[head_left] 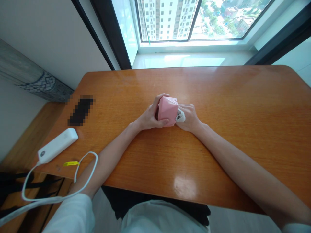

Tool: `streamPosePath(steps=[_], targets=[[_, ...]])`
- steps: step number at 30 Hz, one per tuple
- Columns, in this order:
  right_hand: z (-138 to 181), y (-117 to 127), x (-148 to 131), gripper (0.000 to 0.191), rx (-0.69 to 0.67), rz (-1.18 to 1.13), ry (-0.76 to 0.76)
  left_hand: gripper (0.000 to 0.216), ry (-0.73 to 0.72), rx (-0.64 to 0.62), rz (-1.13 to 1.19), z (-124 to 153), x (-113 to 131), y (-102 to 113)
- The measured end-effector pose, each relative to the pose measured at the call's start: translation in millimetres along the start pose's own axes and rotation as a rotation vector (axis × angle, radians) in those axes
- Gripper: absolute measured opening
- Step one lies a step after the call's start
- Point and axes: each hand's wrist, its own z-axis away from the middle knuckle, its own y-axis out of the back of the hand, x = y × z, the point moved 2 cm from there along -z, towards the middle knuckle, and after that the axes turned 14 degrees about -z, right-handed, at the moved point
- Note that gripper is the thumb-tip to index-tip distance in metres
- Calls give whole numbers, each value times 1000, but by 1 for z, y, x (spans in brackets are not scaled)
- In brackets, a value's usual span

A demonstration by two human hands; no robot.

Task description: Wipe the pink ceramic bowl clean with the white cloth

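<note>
No brand, label or legible writing anywhere: plain pink case (167, 110), plain white power bank (57, 145), a small yellow tag (71, 163) on its cable too small to read, and a pixelated dark rectangle (80, 110) with nothing to make out. Pink case held just above the middle of the orange wooden table (243, 123), between both hands, tilted with one flat face toward the camera. Left hand (150, 116) wrapped around the case's left side, fingers curled over the top edge, thumb pressed along the lower front edge, clamped firmly on it. Right hand (190, 117) resting on the tabletop just beside the case's right side, fingers bent and closed on a small white piece (180, 116) at the case's right end; unclear whether that piece is part of the case or separate. Power bank lying near the table's left front corner, well apart from the hands, white cable (85, 168) looping from it over the table edge and down to the left. Dark rectangle on the table behind the power bank. Nothing between the hands and the camera except the two bare forearms. Beyond the far table edge a white sill and a window (194, 19) showing tall apartment blocks and trees; patterned grey cloth (36, 81) against the wall on the left.
</note>
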Motion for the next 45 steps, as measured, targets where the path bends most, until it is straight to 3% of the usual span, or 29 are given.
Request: streamPosePath(steps=[9, 14, 19, 28, 37, 45], targets=[[0, 1, -1, 29, 41, -135, -109, 113, -34, 17, -181, 5, 2, -1], [-4, 3, -4, 22, 51, -262, -161, 123, -40, 40, -312, 9, 1, -3], [-12, 3, -9, 22, 56, -446, -330, 132, -192, 73, -406, 5, -5, -1], [-10, -5, -2, 14, 184, -776, -713, 120, -295, 14, -686, 8, -1, 7], [-6, -14, 2, 34, 293, -1089, -839, 98, -545, 79, -883, 4, 10, 7], [-3, -18, 2, 52, 366, -995, -801, 103, -482, 50, -862, 3, 4, 9]])
